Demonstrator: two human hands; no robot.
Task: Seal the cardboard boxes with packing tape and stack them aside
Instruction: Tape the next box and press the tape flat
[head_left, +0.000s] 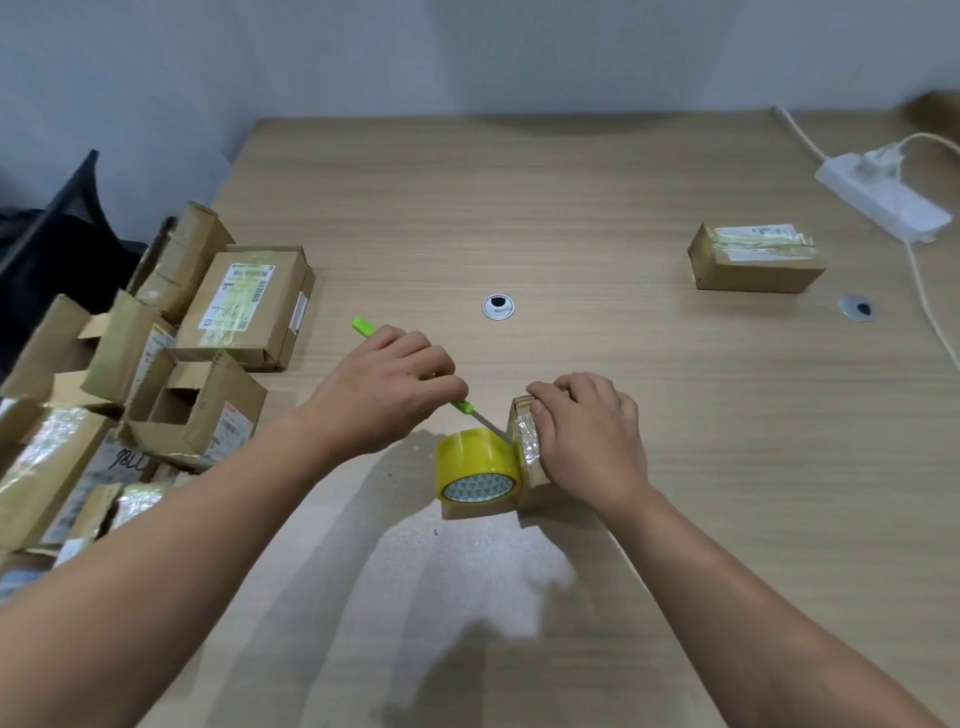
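Note:
A small cardboard box (527, 457) stands on the wooden table (571, 218) at centre, with tape across its left face. My right hand (587, 436) grips the box from above and from the right. A yellow roll of packing tape (475, 465) lies against the box's left side. My left hand (387, 392) holds a green-handled utility knife (363, 327); its blade tip touches the tape between roll and box. A sealed box (753, 260) sits apart at the right rear.
Several cardboard boxes (249, 301), some open and some taped, are piled along the table's left edge. A white power strip (883, 200) with cables lies at the far right. Two round cable grommets (497, 306) sit in the tabletop.

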